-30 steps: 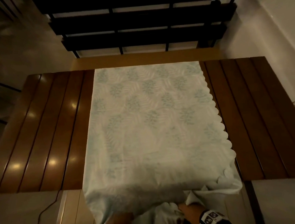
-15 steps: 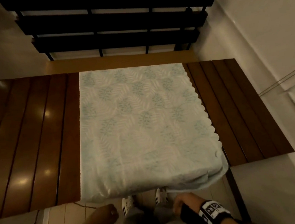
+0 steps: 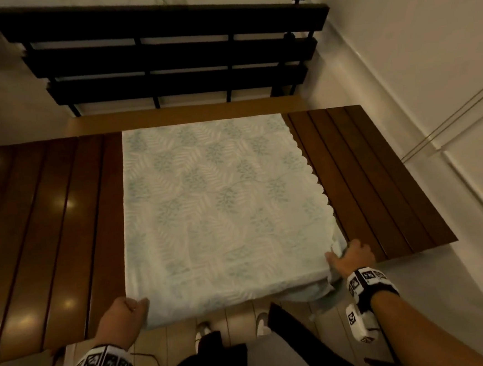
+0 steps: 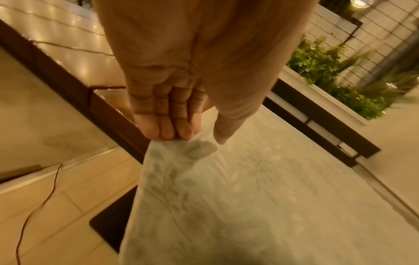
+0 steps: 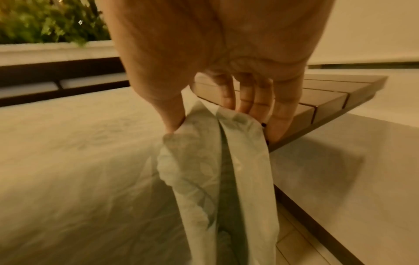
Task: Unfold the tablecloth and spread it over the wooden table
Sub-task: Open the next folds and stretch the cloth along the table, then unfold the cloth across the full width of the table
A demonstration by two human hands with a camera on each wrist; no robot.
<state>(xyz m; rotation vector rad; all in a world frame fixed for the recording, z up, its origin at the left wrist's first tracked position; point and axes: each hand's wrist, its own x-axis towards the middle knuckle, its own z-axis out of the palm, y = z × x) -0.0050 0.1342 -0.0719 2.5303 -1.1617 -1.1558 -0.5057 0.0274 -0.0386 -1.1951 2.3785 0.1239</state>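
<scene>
A pale tablecloth [image 3: 216, 202] with a faint leaf print lies folded in a strip across the middle of the dark slatted wooden table [image 3: 373, 178]; its scalloped edge runs down the right side. My left hand [image 3: 126, 310] pinches the cloth's near left corner [image 4: 179, 148] between thumb and curled fingers at the table's front edge. My right hand [image 3: 348, 256] grips a bunched fold at the near right corner [image 5: 204, 132], with cloth hanging down from it. Bare slats show on both sides of the cloth.
A black slatted bench [image 3: 167, 58] stands beyond the table's far edge. A white wall [image 3: 427, 67] runs close along the right. A thin cable [image 4: 34, 206] trails over the tiled floor at the left. My shoes [image 3: 202, 329] are just under the front edge.
Both hands rose from below the table's front edge and moved apart. The left now pinches the near left corner, the right grips the near right corner. The view shifted right.
</scene>
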